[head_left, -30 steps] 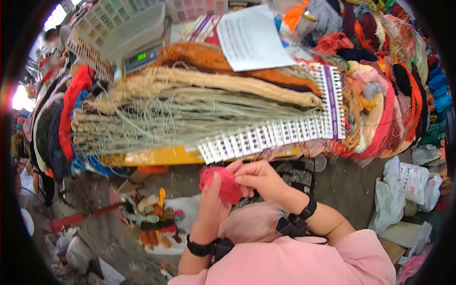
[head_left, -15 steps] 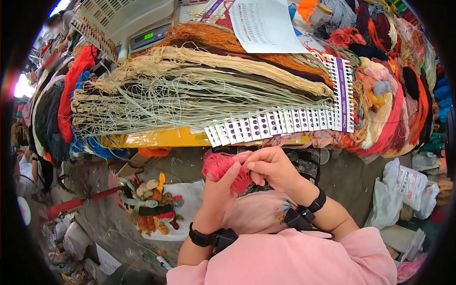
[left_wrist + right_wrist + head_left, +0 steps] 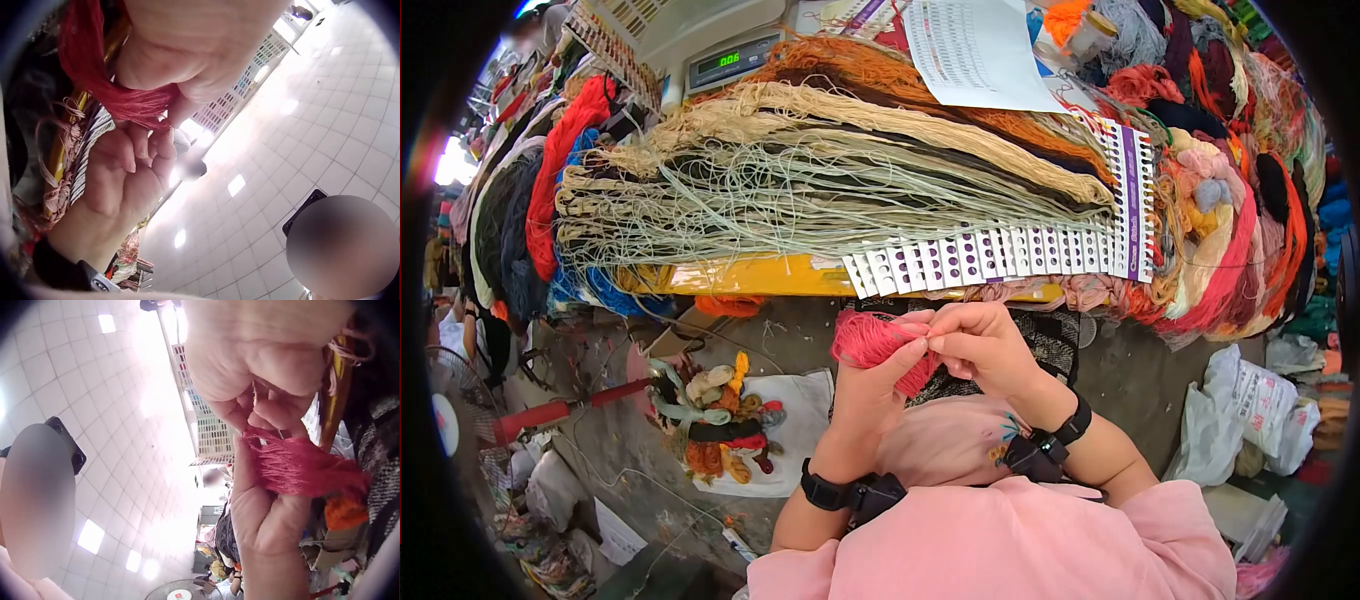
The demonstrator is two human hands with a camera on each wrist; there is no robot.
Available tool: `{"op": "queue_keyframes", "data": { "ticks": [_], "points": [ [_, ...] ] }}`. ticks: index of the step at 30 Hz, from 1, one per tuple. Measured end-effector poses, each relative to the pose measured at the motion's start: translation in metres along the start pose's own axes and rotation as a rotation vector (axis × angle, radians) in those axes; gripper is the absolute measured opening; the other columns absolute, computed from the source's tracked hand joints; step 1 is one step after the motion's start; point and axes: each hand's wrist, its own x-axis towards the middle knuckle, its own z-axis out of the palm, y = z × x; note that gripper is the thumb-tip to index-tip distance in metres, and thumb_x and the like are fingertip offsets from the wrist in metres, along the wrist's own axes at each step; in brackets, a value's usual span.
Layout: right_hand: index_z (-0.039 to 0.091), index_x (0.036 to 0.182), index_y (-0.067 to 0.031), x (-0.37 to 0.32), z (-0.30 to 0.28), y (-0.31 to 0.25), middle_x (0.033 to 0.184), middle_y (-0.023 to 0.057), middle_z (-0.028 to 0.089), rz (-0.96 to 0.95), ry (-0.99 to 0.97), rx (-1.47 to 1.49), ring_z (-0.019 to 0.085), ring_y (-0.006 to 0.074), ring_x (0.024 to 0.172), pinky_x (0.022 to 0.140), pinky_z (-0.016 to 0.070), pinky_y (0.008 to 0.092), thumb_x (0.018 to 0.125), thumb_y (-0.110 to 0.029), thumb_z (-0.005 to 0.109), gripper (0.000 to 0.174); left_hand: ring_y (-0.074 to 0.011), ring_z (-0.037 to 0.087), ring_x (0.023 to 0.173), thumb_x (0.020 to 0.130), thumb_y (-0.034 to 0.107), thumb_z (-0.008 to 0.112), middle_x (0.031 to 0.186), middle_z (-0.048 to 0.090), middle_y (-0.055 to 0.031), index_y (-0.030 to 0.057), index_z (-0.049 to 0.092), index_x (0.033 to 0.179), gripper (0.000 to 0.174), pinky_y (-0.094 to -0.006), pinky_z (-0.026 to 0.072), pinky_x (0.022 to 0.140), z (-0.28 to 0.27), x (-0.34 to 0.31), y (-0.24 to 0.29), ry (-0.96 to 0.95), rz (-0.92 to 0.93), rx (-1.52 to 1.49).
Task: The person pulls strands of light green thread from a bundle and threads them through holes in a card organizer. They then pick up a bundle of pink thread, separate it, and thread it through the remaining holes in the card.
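Observation:
A bundle of pinkish-red thread (image 3: pixel 865 340) is held in front of the body, just below the table's near edge. My left hand (image 3: pixel 870 400) grips it, thumb across the strands. Close against it, the thumb and fingers of my right hand (image 3: pixel 990 350) pinch the gathered end of the thread. In the left wrist view the red strands (image 3: pixel 90 56) narrow to a point where both hands' fingertips meet. From the right wrist side, the bundle (image 3: pixel 294 465) fans out below the right fingers, across the left hand (image 3: pixel 269 525).
Long pale green and beige skeins (image 3: pixel 800 200) cover the table, with punched white thread cards (image 3: pixel 960 260) along its front. Behind stand a digital scale (image 3: pixel 725 65) and a printed sheet (image 3: pixel 975 55). Small coloured hanks (image 3: pixel 730 430) lie low at left; plastic bags (image 3: pixel 1240 410) sit at right.
The head view has tilted and shifted, so the table sits higher. Both hands keep hold of the thread bundle, with the right fingertips still at its gathered end.

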Motion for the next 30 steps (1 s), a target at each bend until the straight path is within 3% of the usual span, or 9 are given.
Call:
{"op": "queue_keyframes", "data": {
  "ticks": [11,13,15,16,19,22,23,25,30],
  "points": [
    [0.052,0.082,-0.0014,-0.003,-0.017,-0.031,0.082,0.0078,0.051,-0.036,-0.174,0.551,0.043,0.0073,0.051,0.04,0.0339,0.0173,0.078,-0.004,0.048,0.006,-0.0028,0.039,0.045,0.08,-0.001,0.043,0.06,0.04,0.0023,0.0021,0.046,0.087,0.008,-0.0171,0.0421,0.046,-0.041,0.003,0.03,-0.251,-0.154,-0.78],
    [0.05,0.081,-0.0043,-0.015,-0.078,-0.059,0.073,0.007,0.051,-0.081,-0.12,0.705,0.045,0.0098,0.054,0.048,0.0414,0.0228,0.082,-0.007,0.045,0.006,0.0005,0.029,0.038,0.079,-0.003,0.039,0.056,0.033,0.0052,0.0024,0.043,0.083,0.008,-0.0147,0.0307,0.034,-0.098,-0.007,0.062,0.083,0.112,-0.777],
    [0.048,0.08,-0.0032,-0.028,-0.148,-0.128,0.071,0.0046,0.05,-0.597,0.239,0.027,0.049,0.0139,0.066,0.062,0.0431,0.0244,0.081,-0.007,0.045,0.005,-0.0012,0.028,0.037,0.082,0.002,0.038,0.052,0.032,0.0049,-0.001,0.045,0.082,0.007,-0.0149,0.0252,0.034,-0.22,-0.033,0.087,0.333,0.253,-0.948],
    [0.048,0.076,-0.0027,-0.042,-0.258,-0.177,0.072,0.0043,0.048,-0.626,0.306,0.392,0.049,0.015,0.069,0.064,0.0422,0.0253,0.079,-0.008,0.046,0.006,-0.0019,0.028,0.037,0.084,0.005,0.037,0.05,0.031,0.0048,-0.0024,0.046,0.082,0.012,-0.0148,0.0253,0.036,-0.291,-0.05,0.097,0.504,0.314,-0.939],
    [0.048,0.072,-0.0012,-0.081,-0.257,-0.258,0.071,0.0067,0.047,-1.014,0.063,0.067,0.046,0.0165,0.07,0.073,0.0409,0.0285,0.076,-0.006,0.044,0.008,-0.0024,0.028,0.037,0.086,0.014,0.037,0.05,0.034,0.0043,-0.0062,0.043,0.096,0.023,-0.0157,0.0256,0.036,-0.262,-0.058,0.121,0.381,0.249,-0.791],
    [0.054,0.082,-0.0016,0.004,-0.13,-0.191,0.079,0.0091,0.052,-0.863,0.295,-0.454,0.049,0.0155,0.076,0.075,0.0388,0.0258,0.076,-0.002,0.044,0.012,-0.004,0.037,0.042,0.084,0.019,0.043,0.064,0.048,0.0013,-0.0068,0.042,0.109,0.036,-0.0162,0.0309,0.037,-0.164,-0.015,0.091,0.282,0.09,-0.49],
    [0.058,0.081,-0.0032,0.033,-0.12,-0.142,0.082,0.0077,0.054,-1.051,0.393,-1.337,0.05,0.0132,0.078,0.074,0.0389,0.025,0.075,-0.005,0.05,0.01,-0.0051,0.044,0.049,0.082,0.018,0.047,0.077,0.055,-0.0026,-0.0049,0.046,0.106,0.033,-0.0158,0.0361,0.043,-0.144,-0.002,0.075,0.173,0.135,0.072],
    [0.059,0.074,-0.0043,0.071,-0.045,-0.076,0.071,0.0007,0.056,-0.338,0.228,-0.608,0.051,0.0084,0.066,0.063,0.0414,0.0216,0.07,-0.008,0.061,0.006,-0.005,0.05,0.059,0.08,0.017,0.051,0.085,0.06,-0.0086,-0.0037,0.051,0.101,0.029,-0.0162,0.0382,0.05,-0.107,0.034,0.068,0.108,-0.113,0.131],
    [0.055,0.068,-0.0017,0.108,0.005,0.025,0.062,0.0082,0.052,-0.507,0.128,-0.952,0.05,0.0193,0.057,0.051,0.0393,0.0302,0.061,-0.007,0.06,0.01,-0.0056,0.04,0.041,0.076,0.008,0.056,0.061,0.057,-0.0034,-0.0006,0.058,0.072,0.01,-0.0186,0.0302,0.038,-0.07,0.072,0.05,0.205,-0.097,0.713]
  ]
}}
